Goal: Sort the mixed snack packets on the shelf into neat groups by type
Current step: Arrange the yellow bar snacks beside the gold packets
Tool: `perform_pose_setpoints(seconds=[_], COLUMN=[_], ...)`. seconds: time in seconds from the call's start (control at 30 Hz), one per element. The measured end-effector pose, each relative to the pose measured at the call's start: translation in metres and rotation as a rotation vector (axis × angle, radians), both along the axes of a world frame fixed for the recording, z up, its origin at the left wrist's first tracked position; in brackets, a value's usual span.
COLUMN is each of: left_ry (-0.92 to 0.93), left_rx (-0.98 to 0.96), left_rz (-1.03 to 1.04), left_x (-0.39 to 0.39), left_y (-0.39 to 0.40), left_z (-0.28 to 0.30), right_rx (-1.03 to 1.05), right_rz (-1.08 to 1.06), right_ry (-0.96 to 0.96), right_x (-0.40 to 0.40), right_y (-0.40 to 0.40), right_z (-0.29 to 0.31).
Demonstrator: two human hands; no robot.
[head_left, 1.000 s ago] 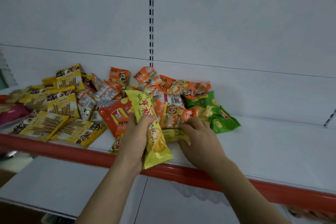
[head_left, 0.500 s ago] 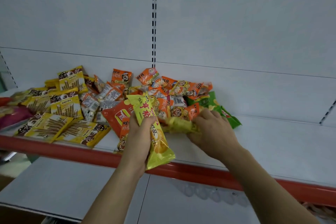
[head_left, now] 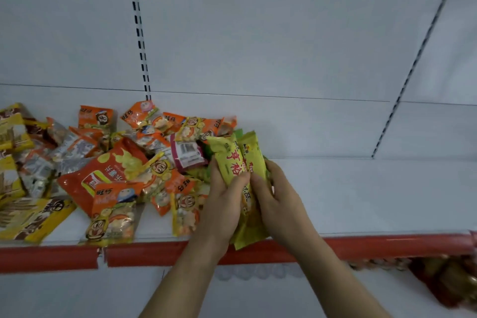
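Open white shelf [head_left: 361, 188] right of the hands, heap of mixed snack packets [head_left: 124, 168] crowding its left half to the back panel [head_left: 284, 33], red front lip [head_left: 387, 245] along the edge.

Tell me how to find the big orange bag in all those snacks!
Look at the white shelf with the red front edge. In the snack pile, left of the two hands, lies the big orange bag. It is far larger than the small orange packets around it.
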State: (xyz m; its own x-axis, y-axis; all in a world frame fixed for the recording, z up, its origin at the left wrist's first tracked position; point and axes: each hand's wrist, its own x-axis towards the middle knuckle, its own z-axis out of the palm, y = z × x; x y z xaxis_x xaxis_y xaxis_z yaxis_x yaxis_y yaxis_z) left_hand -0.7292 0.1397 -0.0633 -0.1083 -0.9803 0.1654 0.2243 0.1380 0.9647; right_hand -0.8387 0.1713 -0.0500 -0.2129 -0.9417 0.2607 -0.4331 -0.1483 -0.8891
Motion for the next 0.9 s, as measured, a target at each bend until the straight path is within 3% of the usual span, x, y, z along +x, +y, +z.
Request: perform_pose_setpoints(seconds=[0.23, 0.5, 0.9], left_ry=[-0.115, -0.633, -0.519], left_rx=[0.015, -0.119, 0.000], left_rz=[-0.123, -0.216, -0.398], left_x=[-0.126, -0.319, -0.550], left_y=[0.018, 0.048, 0.020], left_z=[0.005, 0.026, 0.034], right_rx=[0.003, 0.011, 0.061], right_rz=[-0.044, -0.233, -0.492], right_ry=[-0.116, -0.006, 0.038], right_x=[-0.124, -0.323, -0.553], right_y=[0.037, 0.093, 0.083], right_z=[0.005, 0.004, 0.011])
